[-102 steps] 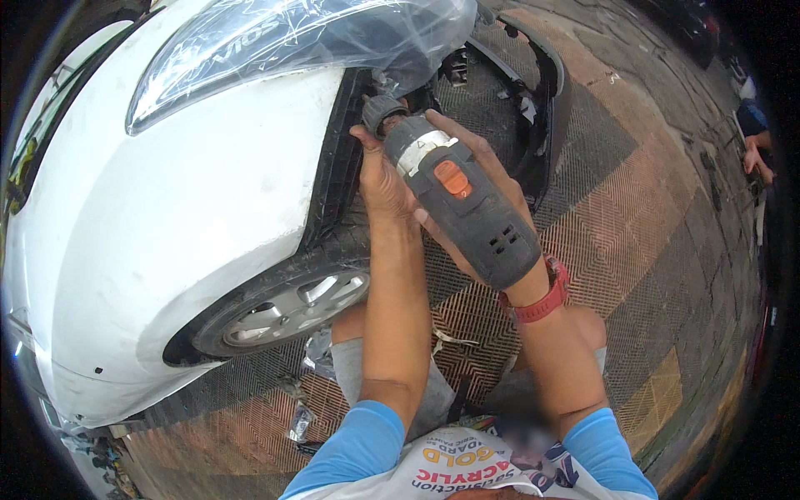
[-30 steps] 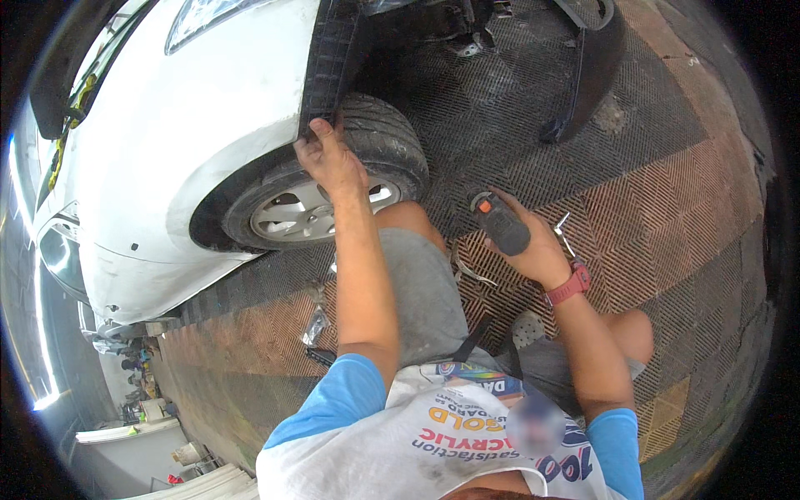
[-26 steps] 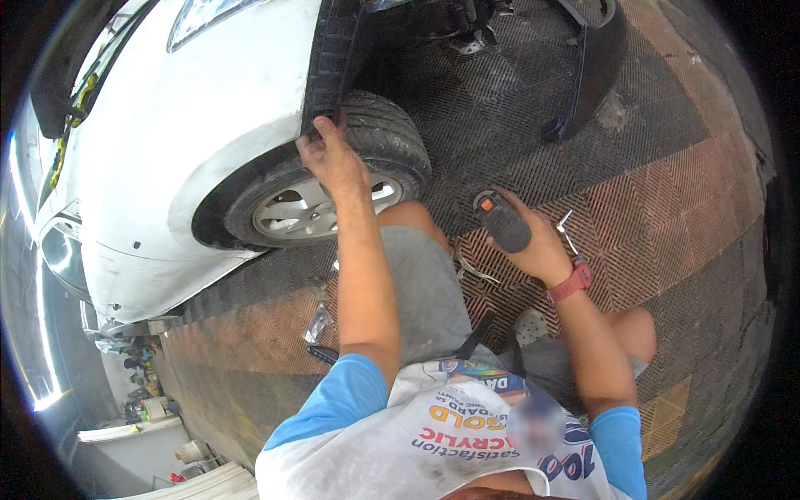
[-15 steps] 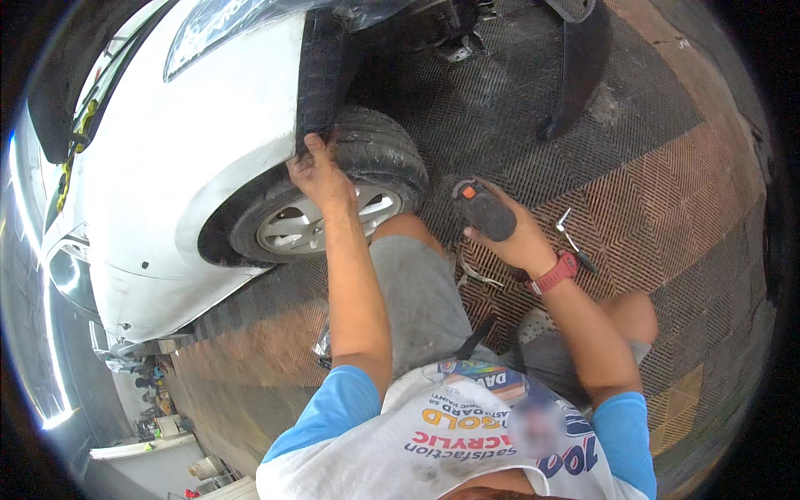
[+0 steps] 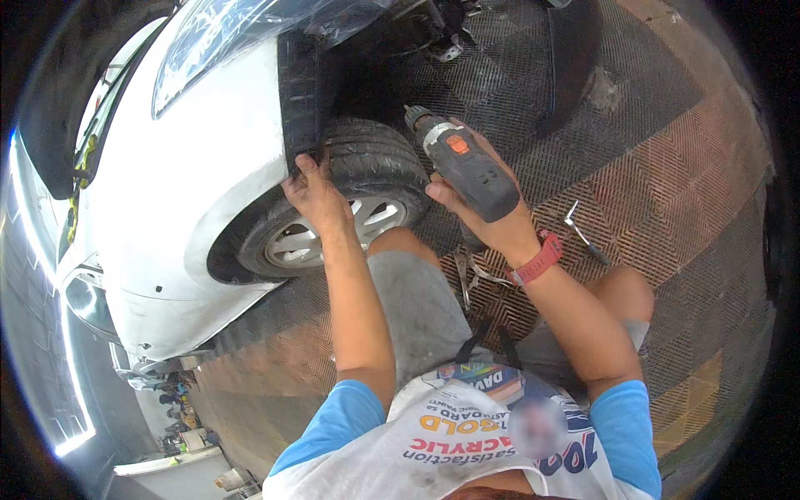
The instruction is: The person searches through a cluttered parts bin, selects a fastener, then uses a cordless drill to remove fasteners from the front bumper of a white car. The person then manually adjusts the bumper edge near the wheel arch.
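My left hand [image 5: 318, 202] grips the lower edge of a black panel [image 5: 299, 93], where it meets the white fender [image 5: 221, 125]. The thumb points up along the panel, and part of the fingers is hidden behind it. Just below is the front wheel [image 5: 372, 158], its tyre showing under the arch. My right hand [image 5: 510, 229] is wrapped around a black and grey cordless drill [image 5: 477, 173] with an orange switch. The drill's chuck points up and left toward the wheel well, apart from the car. Its handle is mostly hidden by my hand.
Clear plastic film [image 5: 196, 54] covers the headlight area. A dark curved part [image 5: 575, 71] lies at the far side. On the ribbed floor [image 5: 658, 192] are a bent metal tool with a dark handle [image 5: 588, 237] and a pliers-like metal tool [image 5: 468, 273], near my knees.
The drill in my right hand has moved left and tipped, so its chuck now shows. My left hand stays at the panel's edge. The view has shifted slightly.
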`<state>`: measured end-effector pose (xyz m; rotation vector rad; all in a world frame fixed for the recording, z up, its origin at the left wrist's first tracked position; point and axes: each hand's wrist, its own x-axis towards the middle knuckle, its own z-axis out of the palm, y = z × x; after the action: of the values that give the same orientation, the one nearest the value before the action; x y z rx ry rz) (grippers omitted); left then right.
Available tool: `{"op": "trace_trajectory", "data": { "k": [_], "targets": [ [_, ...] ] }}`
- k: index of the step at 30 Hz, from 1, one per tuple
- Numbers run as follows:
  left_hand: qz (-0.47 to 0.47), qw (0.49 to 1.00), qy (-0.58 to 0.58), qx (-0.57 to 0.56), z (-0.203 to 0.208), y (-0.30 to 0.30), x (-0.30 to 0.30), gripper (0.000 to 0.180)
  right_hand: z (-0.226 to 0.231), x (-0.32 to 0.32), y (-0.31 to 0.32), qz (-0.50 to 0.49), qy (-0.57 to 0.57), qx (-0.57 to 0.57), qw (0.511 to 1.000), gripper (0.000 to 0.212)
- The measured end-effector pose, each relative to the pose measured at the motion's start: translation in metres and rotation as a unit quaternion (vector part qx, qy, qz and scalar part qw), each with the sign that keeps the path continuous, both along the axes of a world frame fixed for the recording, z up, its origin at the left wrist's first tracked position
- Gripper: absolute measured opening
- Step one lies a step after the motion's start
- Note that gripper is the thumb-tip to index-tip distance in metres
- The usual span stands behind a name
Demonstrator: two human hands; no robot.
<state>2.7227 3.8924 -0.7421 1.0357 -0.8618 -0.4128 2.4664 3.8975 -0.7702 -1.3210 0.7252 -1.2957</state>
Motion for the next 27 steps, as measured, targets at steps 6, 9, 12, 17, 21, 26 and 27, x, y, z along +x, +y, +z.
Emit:
{"op": "trace_trajectory", "data": {
  "k": [6,9,12,17,21,26,27],
  "targets": [
    [-0.009,0.999,0.037,-0.002,-0.005,0.002,-0.014,0.068,-0.019,0.003,-0.012,0.0,0.066,-0.002,0.998,0.084],
    [-0.039,0.998,0.041,0.026,0.006,0.013,-0.014,0.065,-0.071,0.003,-0.024,0.039,0.331,-0.029,0.942,0.087],
    [-0.012,0.996,0.069,0.055,0.01,0.014,-0.019,0.063,-0.156,0.001,-0.03,0.143,0.54,-0.019,0.829,0.086],
    [0.008,0.993,0.077,0.087,0.013,0.011,-0.023,0.066,-0.234,-0.014,-0.029,0.209,0.688,0.05,0.693,0.074],
    [0.012,0.992,0.048,0.116,0.013,0.008,-0.013,0.059,-0.133,0.046,-0.105,0.055,0.285,0.073,0.954,0.078],
    [0.021,0.992,0.024,0.125,0.011,0.019,-0.002,0.055,0.098,0.096,-0.168,0.261,-0.508,0.212,0.793,0.103],
    [0.022,0.991,0.021,0.133,0.012,0.021,0.001,0.054,0.134,0.103,-0.16,0.233,-0.571,0.215,0.758,0.09]
  ]
}}
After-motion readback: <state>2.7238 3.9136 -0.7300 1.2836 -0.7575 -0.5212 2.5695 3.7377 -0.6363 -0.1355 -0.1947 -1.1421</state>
